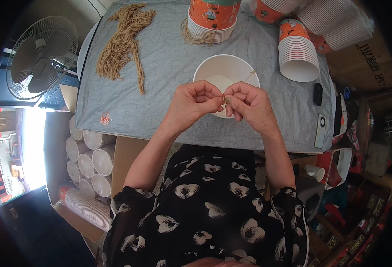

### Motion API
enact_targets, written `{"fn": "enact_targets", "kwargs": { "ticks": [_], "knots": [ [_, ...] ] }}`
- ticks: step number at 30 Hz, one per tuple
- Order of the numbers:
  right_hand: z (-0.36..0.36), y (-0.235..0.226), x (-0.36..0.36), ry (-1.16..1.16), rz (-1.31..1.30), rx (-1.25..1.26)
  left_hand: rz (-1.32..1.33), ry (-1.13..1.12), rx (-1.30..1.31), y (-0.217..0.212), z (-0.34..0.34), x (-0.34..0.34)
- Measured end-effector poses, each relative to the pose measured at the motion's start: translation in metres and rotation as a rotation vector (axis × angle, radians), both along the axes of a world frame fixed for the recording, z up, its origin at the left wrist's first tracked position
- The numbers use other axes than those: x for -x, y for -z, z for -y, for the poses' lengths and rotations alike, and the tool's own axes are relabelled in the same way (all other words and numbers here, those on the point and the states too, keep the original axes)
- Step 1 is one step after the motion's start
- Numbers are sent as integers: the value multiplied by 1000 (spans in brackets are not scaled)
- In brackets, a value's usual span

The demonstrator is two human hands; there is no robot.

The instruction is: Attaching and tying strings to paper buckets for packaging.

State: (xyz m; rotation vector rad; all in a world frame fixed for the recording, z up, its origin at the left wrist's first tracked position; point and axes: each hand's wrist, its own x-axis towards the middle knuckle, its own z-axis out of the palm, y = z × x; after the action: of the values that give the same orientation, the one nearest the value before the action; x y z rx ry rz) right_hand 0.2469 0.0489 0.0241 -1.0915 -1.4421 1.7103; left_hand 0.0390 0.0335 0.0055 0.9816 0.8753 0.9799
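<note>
Over the near rim of a white paper bucket (208, 67), my left hand (188, 103) and my right hand (254, 107) meet fingertip to fingertip. Both are closed in a pinch on a thin tan cord (250, 76). It runs up to the bucket's right rim, where a bit of it shows on the outside. Most of the cord between my fingers is hidden. The bucket faces me with its open mouth, and its inside looks bare white.
A bundle of tan cords (122, 44) lies at the far left of the grey-covered table (160, 66). Behind the bucket stands an orange bucket stack (213, 15) with cord loops at its base. Another stack (298, 53), a black object (318, 94) and a remote (321, 130) lie right.
</note>
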Motion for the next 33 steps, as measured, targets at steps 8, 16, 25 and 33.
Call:
{"fn": "enact_targets", "kwargs": {
  "ticks": [8,16,25,33],
  "knots": [
    [-1,-3,7,-9,40,-27,9,-34,-11,0,1,0],
    [-1,1,2,63,-2,30,106,-90,20,2,2,-2],
    [-2,5,-2,62,-25,-47,73,-42,32,-1,0,-2],
    [-1,3,1,56,-73,-26,120,-55,35,3,1,-2]
  ]
}}
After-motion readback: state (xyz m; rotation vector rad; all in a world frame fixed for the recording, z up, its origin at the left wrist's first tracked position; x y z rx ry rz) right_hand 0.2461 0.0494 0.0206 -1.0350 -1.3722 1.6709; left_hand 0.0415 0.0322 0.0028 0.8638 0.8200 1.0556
